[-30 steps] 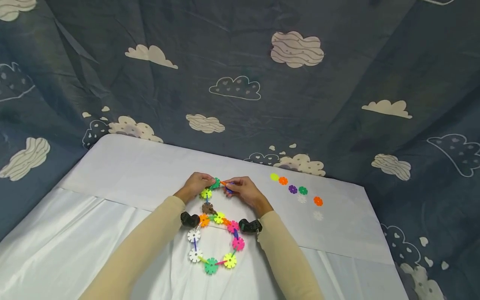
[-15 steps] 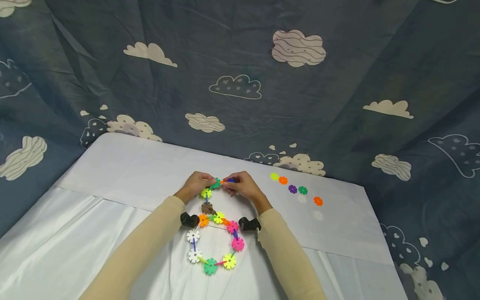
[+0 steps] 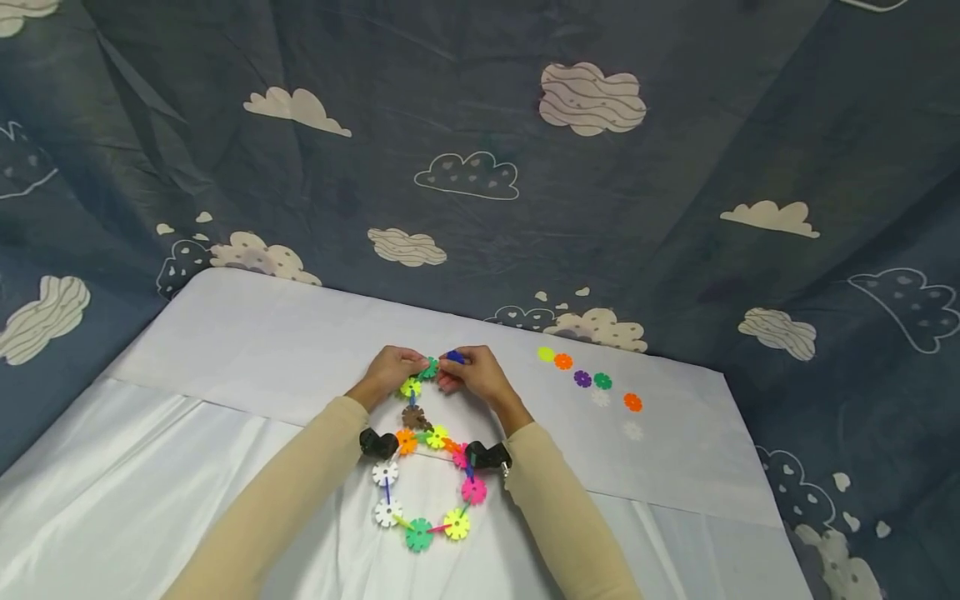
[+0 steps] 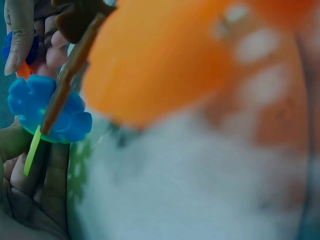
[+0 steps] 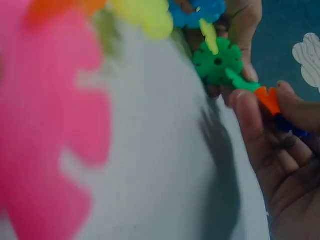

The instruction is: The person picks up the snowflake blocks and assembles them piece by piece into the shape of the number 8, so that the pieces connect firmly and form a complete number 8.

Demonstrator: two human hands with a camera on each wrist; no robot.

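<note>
A chain of notched, flower-shaped plastic discs runs from a ring near me up to my hands. At its upper end my left hand (image 3: 392, 372) pinches a green disc (image 5: 218, 60). My right hand (image 3: 480, 375) pinches an orange disc (image 5: 268, 100) joined to a dark blue disc (image 3: 455, 357). In the right wrist view the orange disc meets a second green piece (image 5: 242, 81); my fingertips partly cover that joint. Below the left hand hang a yellow disc (image 3: 410, 387), a blue disc (image 4: 30, 100) and a brown disc (image 3: 413, 417).
Loose discs lie on the white table to the right, among them a purple disc (image 3: 582, 379), a green one (image 3: 602, 381) and an orange one (image 3: 633, 402). The ring's lower discs, such as a pink disc (image 3: 473, 490), rest between my forearms. A cloud-patterned curtain (image 3: 465, 250) stands behind.
My right hand has moved left and closer to my left hand, bringing the orange and dark blue discs up to the green end. The left hand stays nearly in place.
</note>
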